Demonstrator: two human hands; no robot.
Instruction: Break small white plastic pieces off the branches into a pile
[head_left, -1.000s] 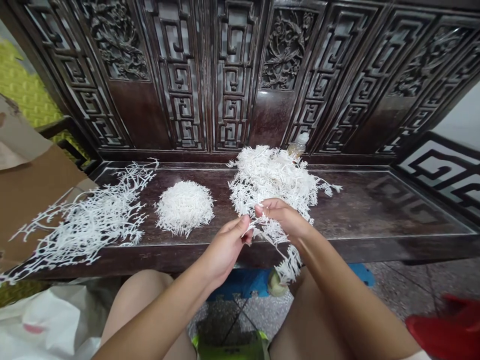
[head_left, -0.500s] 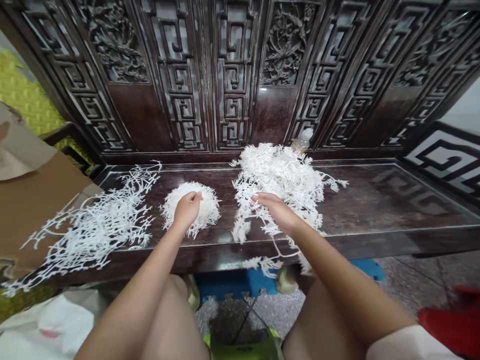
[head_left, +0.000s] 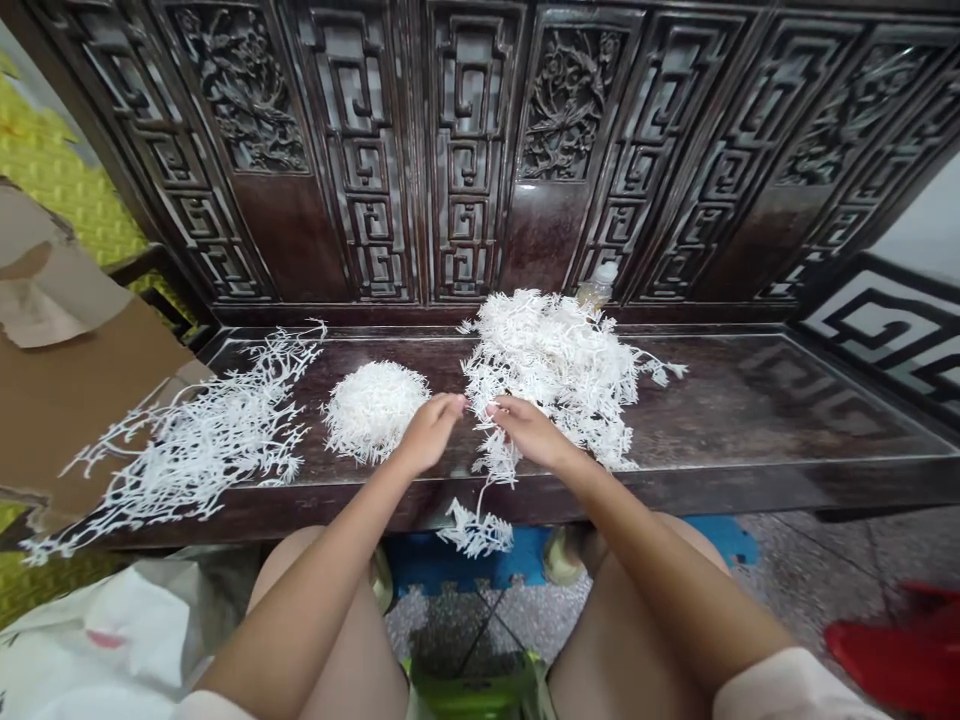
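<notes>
"Nearest, your white sprig (head_left: pixel 480 532) dangles over the worktop's (head_left: pixel 720 430) front edge, right hand (head_left: pixel 529 430) pinching its upper end, likely to steady it!"
"And your left hand's (head_left: pixel 433 432) grip?"
"Fingertips bunched; can't tell if they've caught anything. Beyond, the tangled heap (head_left: pixel 551 350) sits toward the back edge."

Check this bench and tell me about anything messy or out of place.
The stringy white pile at far left looks untidy: its stems sprawl over the cardboard and past the front edge of the bench, unlike the compact round pile beside it.
</notes>
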